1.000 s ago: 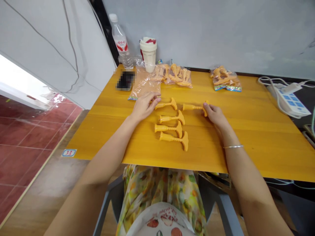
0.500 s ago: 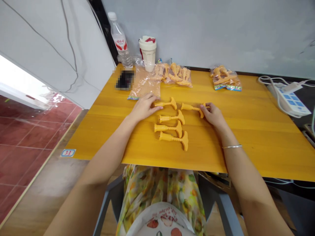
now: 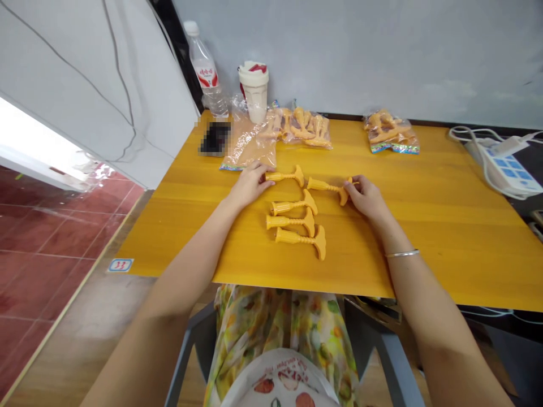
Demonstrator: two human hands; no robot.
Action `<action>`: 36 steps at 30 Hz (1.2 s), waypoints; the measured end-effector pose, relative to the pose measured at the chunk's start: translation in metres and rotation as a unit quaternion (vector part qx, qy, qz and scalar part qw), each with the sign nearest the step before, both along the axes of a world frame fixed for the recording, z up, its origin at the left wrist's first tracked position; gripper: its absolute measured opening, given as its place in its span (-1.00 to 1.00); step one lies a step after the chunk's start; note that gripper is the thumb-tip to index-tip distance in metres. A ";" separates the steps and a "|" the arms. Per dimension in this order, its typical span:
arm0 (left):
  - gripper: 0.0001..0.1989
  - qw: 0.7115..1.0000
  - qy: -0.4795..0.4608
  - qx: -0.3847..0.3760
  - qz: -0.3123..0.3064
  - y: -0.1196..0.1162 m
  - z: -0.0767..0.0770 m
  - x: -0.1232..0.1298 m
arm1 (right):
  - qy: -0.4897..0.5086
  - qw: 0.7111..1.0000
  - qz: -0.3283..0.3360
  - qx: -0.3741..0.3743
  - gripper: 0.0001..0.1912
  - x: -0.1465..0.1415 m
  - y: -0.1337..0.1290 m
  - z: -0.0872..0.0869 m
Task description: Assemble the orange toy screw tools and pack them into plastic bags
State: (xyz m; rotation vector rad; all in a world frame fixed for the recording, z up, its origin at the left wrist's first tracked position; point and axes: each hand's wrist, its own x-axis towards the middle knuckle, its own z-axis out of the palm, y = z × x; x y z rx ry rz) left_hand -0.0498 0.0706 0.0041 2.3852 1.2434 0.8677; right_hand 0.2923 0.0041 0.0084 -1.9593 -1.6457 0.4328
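My left hand (image 3: 252,183) pinches the ribbed end of a yellow T-handled plastic tool (image 3: 287,176), at the top of a column of similar ones. To the right, my right hand (image 3: 365,195) has its fingertips closed round the crossbar of another T-handled tool (image 3: 324,185), whose ribbed end points left toward the first. Below my left hand lie three more: an upper T-handled tool (image 3: 293,204), a middle one (image 3: 291,221) and a lower one (image 3: 299,237). All their crossbars are on the right.
Behind my left hand an open-looking clear bag (image 3: 250,150) lies flat beside a blurred dark phone (image 3: 215,138). A water bottle (image 3: 207,76), a white cup (image 3: 255,93) and bagged yellow tools (image 3: 311,130) stand along the wall. Another filled bag (image 3: 391,133) and a power strip (image 3: 511,172) are rightward.
My right hand has shifted its T-handled tool slightly left, nearer the one under my left hand. My left hand keeps its pinch. The whole view has turned a little.
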 end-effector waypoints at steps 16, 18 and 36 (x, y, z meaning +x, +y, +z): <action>-0.58 0.997 -0.067 -0.005 -0.024 0.002 -0.012 0.030 | 0.092 0.993 0.074 0.027 -0.33 -0.024 0.002 -0.011; -0.54 0.997 -0.071 -0.007 -0.024 0.002 -0.013 0.030 | 0.095 0.992 0.081 0.030 -0.35 -0.027 0.003 -0.011; -0.82 0.954 0.183 -0.177 -0.157 -0.043 0.059 0.009 | -0.008 0.978 0.199 0.067 -0.53 -0.035 -0.002 -0.011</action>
